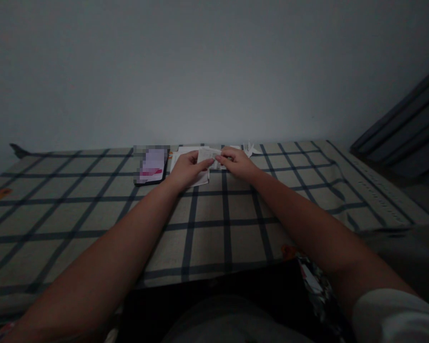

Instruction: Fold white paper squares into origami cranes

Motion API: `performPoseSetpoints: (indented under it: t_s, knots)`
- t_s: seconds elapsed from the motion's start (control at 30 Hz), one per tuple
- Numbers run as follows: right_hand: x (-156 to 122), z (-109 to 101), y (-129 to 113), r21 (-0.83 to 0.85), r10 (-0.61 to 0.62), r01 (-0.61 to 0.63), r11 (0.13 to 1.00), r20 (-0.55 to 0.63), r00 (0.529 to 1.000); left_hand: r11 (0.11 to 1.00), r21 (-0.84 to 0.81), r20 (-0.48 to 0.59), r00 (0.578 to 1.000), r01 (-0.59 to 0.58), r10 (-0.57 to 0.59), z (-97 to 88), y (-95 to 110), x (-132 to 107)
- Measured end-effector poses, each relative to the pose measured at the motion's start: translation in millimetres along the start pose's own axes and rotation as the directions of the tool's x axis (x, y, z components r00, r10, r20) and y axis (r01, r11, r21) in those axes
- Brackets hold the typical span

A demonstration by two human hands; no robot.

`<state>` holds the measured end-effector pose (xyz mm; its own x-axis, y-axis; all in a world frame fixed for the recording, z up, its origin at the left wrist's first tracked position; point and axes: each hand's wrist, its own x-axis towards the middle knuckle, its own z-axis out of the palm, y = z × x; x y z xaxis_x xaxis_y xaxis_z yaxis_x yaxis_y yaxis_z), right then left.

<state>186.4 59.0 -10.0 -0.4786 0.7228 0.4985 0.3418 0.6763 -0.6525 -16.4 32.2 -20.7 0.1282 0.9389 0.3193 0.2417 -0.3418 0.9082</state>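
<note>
Both hands meet at the far side of the table over a small piece of white paper (206, 153), which looks folded or creased. My left hand (188, 167) pinches its left side between thumb and fingers. From the other side my right hand (238, 162) grips the paper's right edge, thumb tip close to the left thumb. Beneath and behind my left hand lie flat white sheets (200, 180), partly covered by it. Just beyond the right hand rests a pointed, folded white paper shape (250, 149).
A phone (152, 164) with a lit screen lies left of my hands. The checked tablecloth (207, 243) runs up to a plain wall (214, 71). Dark curtain folds (407, 124) hang at the right.
</note>
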Motion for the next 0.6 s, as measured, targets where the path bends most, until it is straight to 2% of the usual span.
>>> performPoseSetpoints:
  t_s: [0.13, 0.23, 0.37, 0.6]
  knots:
    - [0.8, 5.8, 3.2, 0.217, 0.15, -0.133, 0.967, -0.067, 0.986, 1.0, 0.014, -0.01, 1.0, -0.01, 0.01, -1.3, 0.3, 0.8]
    - [1.0, 8.1, 3.9, 0.395, 0.265, -0.237, 0.888, -0.015, 0.964, 1.0, 0.0, 0.01, 1.0, -0.01, 0.01, -1.2, -3.2, 1.9]
    - [0.3, 7.2, 2.8, 0.381, 0.299, -0.306, 0.872, 0.08, 0.951, 0.999, -0.024, 0.02, 1.0, 0.024, -0.023, -0.4, -6.4, 3.0]
    - [-0.2, 4.9, 0.4, 0.346, 0.234, -0.236, 0.908, 0.048, 0.971, 0.986, -0.166, -0.099, 0.995, 0.014, -0.031, 1.3, 1.1, 2.0]
